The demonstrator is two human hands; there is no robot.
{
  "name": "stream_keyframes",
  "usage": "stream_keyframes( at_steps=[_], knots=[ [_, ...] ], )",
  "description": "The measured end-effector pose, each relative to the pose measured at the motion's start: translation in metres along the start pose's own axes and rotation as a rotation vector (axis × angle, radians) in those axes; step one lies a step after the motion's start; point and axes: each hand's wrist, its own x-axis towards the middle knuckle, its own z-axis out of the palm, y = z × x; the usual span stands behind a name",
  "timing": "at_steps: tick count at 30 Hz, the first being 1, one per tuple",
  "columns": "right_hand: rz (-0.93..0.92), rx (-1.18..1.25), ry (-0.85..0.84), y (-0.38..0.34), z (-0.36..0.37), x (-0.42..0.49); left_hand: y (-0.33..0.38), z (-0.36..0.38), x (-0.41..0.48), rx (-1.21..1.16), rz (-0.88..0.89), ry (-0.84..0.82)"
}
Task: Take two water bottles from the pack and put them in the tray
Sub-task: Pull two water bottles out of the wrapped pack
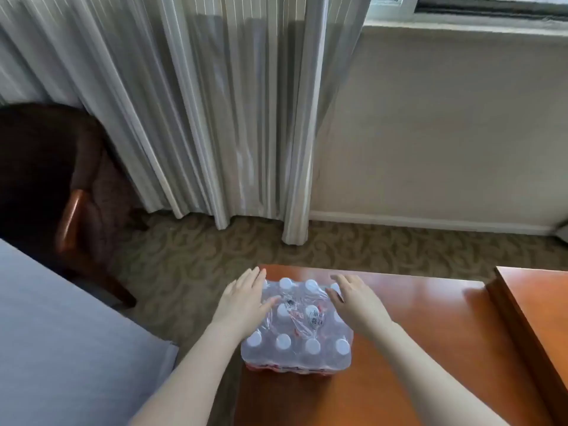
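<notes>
While the pack (296,327) sits on the table (415,348), both hands — left hand (246,299), right hand (353,302) — rest spread-fingered on its top.

– Can any writing be read here?

– Hardly. The clear shrink-wrapped pack of white-capped water bottles (296,327) on the reddish-brown wooden table (415,348) carries a small round white sticker with dark marks (316,321) on its top film, but the marks are too blurred to make out.

– Anything else printed?

– A small dark printed patch (289,303) sits on the film nearer the middle-left, also unreadable. The red band of labels (285,368) along the pack's lower edge shows no legible letters.
</notes>
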Motion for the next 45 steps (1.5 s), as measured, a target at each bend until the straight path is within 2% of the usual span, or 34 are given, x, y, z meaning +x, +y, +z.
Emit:
stream_keyframes(
  at_steps=[5, 8, 14, 19, 27, 32, 35, 38, 41, 45],
  knots=[
    [-0.025, 0.091, 0.000, 0.003, 0.040, -0.013, 0.006, 0.055, -0.016, -0.058, -0.013, -0.121],
    [-0.038, 0.135, 0.015, 0.001, 0.055, -0.013, 0.000, 0.073, -0.017, -0.084, -0.032, -0.109],
    [-0.086, 0.172, -0.125, -0.015, 0.079, 0.001, -0.007, 0.106, -0.022, -0.005, -0.029, -0.090],
    [-0.141, 0.146, -0.142, -0.028, 0.086, 0.015, -0.011, 0.122, -0.021, 0.069, -0.011, -0.044],
    [-0.126, 0.247, 0.162, 0.008, 0.044, -0.021, -0.013, 0.128, -0.021, 0.069, 0.008, -0.012],
    [-0.187, 0.037, 0.125, 0.048, 0.047, -0.068, -0.012, 0.129, -0.021, 0.056, 0.004, -0.001],
    [-0.287, -0.038, 0.219, 0.053, 0.067, -0.081, -0.013, 0.130, -0.021, 0.065, 0.008, 0.009],
    [-0.302, -0.074, 0.312, 0.055, 0.083, -0.088, -0.013, 0.131, -0.021, 0.081, 0.010, 0.010],
    [-0.270, -0.090, 0.309, 0.054, 0.090, -0.098, -0.013, 0.131, -0.021, 0.095, 0.015, 0.000],
    [-0.114, 0.061, 0.359, 0.040, 0.080, -0.097, -0.013, 0.131, -0.022, 0.090, 0.018, 0.002]
  ],
)
